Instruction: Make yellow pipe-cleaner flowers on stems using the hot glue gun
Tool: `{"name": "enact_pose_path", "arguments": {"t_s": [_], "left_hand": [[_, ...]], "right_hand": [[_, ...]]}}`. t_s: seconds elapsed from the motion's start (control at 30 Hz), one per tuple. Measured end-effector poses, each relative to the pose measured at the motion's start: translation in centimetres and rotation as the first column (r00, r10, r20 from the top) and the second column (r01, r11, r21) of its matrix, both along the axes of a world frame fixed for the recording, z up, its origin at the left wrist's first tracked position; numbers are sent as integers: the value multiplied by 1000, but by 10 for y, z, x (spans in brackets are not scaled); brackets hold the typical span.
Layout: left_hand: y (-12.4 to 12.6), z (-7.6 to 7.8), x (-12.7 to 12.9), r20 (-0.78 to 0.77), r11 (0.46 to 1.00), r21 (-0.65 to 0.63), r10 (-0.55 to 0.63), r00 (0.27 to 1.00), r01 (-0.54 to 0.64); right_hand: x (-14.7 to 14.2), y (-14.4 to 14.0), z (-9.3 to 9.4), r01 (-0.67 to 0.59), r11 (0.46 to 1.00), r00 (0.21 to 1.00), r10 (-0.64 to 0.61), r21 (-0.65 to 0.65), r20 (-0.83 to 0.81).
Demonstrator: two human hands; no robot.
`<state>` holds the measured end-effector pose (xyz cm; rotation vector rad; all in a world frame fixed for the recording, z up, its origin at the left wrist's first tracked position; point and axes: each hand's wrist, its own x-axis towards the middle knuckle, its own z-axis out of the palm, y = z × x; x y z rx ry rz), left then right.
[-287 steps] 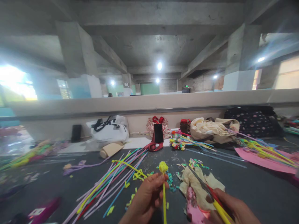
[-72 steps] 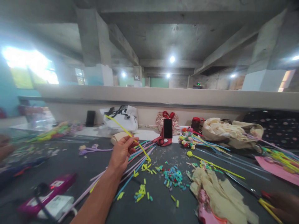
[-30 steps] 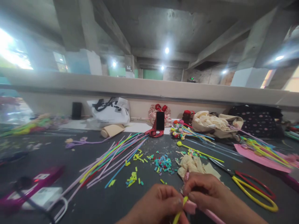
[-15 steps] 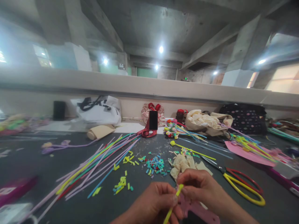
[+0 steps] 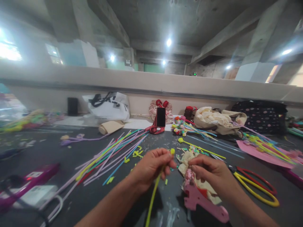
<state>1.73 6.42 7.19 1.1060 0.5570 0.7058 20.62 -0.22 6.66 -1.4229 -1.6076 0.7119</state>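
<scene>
My left hand (image 5: 153, 167) is closed in a pinch on a thin yellow stick (image 5: 152, 200). A small yellow knob (image 5: 172, 151) tops the stick just beyond my fingertips, and its lower end slants down toward me. My right hand (image 5: 208, 173) is closed, thumb and forefinger nearly together, at the nozzle of a pink glue gun (image 5: 203, 205). Whether anything small is between those fingertips I cannot make out. Behind the nozzle lies crumpled cream cloth (image 5: 186, 162). Scattered short yellow pieces (image 5: 137, 154) lie beyond my left hand, which hides part of the pile.
Scissors with red and yellow handles (image 5: 257, 189) lie to the right. Long coloured sticks (image 5: 106, 157) spread over the dark table at left. Another knobbed yellow stick (image 5: 203, 148) lies farther back. A phone (image 5: 161, 117) stands in a red holder. A purple tool (image 5: 42, 176) rests at left.
My hands have moved apart. The left has carried the yellow stick up and leftward, its knob now showing; the right stays by the glue gun, which is now more exposed. The view has shifted slightly.
</scene>
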Motion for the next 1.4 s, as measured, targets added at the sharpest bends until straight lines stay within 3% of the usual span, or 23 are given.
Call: {"name": "enact_pose_path", "arguments": {"t_s": [0.1,0.27,0.43,0.57,0.67,0.8,0.9,1.0,1.07,1.13,1.23,1.3,1.4], "left_hand": [[11,7,-9,58,996,-21,84,995,-83],[17,-10,-10,20,982,-79,173,985,-171],[16,-19,-8,16,980,-94,180,983,-178],[12,-16,-7,13,985,-94,145,989,-143],[9,-17,-5,6,989,-91,114,994,-113],[11,-21,-3,14,988,-65,141,990,-140],[12,-21,-2,7,978,-32,204,979,-204],[11,-19,-3,-45,974,40,224,974,-222],[11,-19,-4,-123,963,167,234,964,-212],[12,-21,-7,-230,910,379,270,935,-170],[13,-28,-12,-419,724,688,336,843,54],[14,-32,-14,-525,604,764,379,762,226],[14,-34,-15,-598,543,768,417,684,340]], "right_hand": [[5,1,-4,13,999,1000,-13,-39,-19],[0,2,-11,-42,998,996,46,-56,70],[6,3,-10,-32,999,973,26,24,229],[25,-4,-8,114,993,978,-111,-10,178],[32,-15,-6,95,993,961,-75,-64,265],[22,-31,-11,42,990,835,40,-135,549],[12,-39,-21,56,995,698,17,-78,716],[11,-42,-31,75,997,635,-22,-34,772],[13,-43,-33,72,997,628,-17,-36,778],[16,-43,-33,55,997,623,5,-50,782],[17,-42,-32,31,997,607,35,-68,794],[16,-41,-32,30,998,610,30,-62,792],[17,-39,-32,35,999,658,7,-41,753]]}}
